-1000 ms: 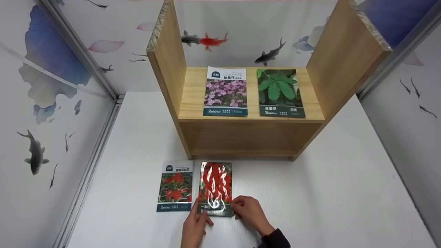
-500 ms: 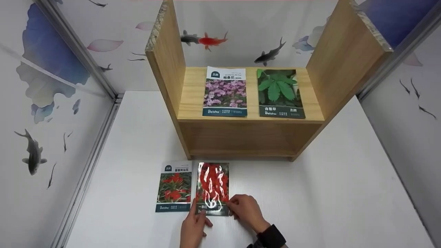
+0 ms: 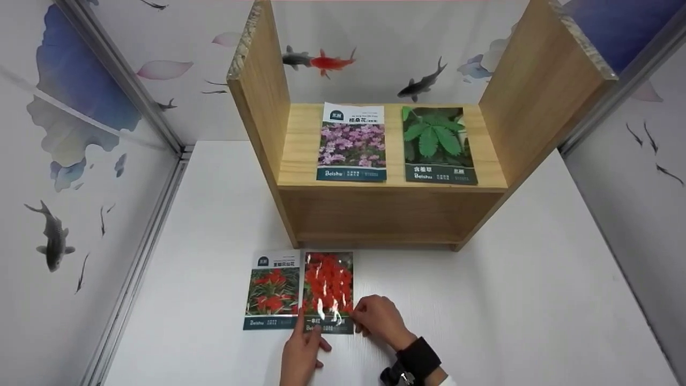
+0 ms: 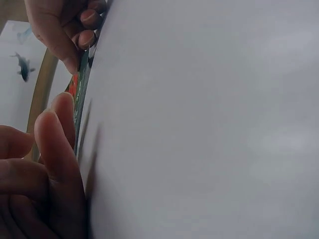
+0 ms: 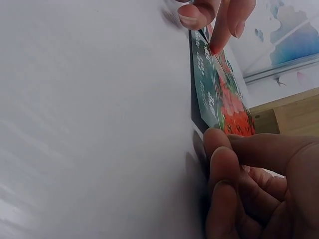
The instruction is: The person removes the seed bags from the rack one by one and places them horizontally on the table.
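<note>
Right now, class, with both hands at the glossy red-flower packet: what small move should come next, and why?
Probably the left hand and right hand should ease off the glossy red-flower packet. It lies beside the white-topped packet with only a narrow gap between, and their top edges look nearly level, so little adjusting seems left.

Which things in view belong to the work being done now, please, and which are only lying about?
In the work, it seems:
glossy red-flower packet
left hand, touching it
right hand, pinching its lower right corner

Apparently only lying or standing by, untouched:
second red-flower packet, to its left
wooden shelf
purple-flower packet and green-leaf packet, on the shelf
</note>
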### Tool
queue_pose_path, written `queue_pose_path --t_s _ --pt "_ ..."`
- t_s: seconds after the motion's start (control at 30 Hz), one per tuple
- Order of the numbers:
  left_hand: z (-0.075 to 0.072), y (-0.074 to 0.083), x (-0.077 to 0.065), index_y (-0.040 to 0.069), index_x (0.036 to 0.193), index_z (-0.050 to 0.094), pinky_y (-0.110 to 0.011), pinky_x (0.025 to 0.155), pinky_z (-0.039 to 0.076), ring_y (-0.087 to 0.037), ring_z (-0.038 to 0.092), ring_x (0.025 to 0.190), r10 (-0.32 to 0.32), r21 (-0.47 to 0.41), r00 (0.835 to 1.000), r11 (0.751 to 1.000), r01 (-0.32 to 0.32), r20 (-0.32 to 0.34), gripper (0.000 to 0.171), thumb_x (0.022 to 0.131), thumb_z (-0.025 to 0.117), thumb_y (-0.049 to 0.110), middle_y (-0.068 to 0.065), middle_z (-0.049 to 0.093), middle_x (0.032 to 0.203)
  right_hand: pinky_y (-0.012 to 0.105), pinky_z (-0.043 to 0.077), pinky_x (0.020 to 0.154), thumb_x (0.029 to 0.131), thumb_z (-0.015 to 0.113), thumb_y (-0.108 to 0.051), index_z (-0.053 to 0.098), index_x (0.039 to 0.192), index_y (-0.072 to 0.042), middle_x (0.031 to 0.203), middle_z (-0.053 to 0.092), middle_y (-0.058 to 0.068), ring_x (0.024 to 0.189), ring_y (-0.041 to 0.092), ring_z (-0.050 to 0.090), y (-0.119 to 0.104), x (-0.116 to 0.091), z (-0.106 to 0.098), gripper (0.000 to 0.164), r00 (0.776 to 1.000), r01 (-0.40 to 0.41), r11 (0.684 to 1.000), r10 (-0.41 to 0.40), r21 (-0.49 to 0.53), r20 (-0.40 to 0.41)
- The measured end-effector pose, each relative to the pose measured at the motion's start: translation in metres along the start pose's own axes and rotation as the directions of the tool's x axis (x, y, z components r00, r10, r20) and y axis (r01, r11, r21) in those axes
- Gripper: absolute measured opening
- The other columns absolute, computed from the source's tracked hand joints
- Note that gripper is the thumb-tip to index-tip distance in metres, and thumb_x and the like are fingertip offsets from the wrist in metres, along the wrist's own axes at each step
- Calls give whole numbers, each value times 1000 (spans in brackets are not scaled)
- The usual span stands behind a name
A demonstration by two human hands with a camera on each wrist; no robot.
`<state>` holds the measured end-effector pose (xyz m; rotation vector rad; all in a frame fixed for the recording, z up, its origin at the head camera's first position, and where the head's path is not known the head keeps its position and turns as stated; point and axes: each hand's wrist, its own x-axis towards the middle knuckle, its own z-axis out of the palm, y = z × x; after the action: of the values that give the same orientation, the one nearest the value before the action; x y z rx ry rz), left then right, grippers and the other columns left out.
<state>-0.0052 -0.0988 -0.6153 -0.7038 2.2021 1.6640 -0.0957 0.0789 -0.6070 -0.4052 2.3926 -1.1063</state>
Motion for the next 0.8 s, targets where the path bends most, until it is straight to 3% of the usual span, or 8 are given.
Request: queue_pose_path --t_s 0.8 --pt "-1 3 2 6 143 -1 -32 47 48 -19 57 48 -58 -48 998 997 57 1 72 94 42 36 0 64 69 26 40 37 81 63 -31 61 58 -15 45 55 -6 37 9 52 -7 10 2 28 1000 14 997 -13 -70 16"
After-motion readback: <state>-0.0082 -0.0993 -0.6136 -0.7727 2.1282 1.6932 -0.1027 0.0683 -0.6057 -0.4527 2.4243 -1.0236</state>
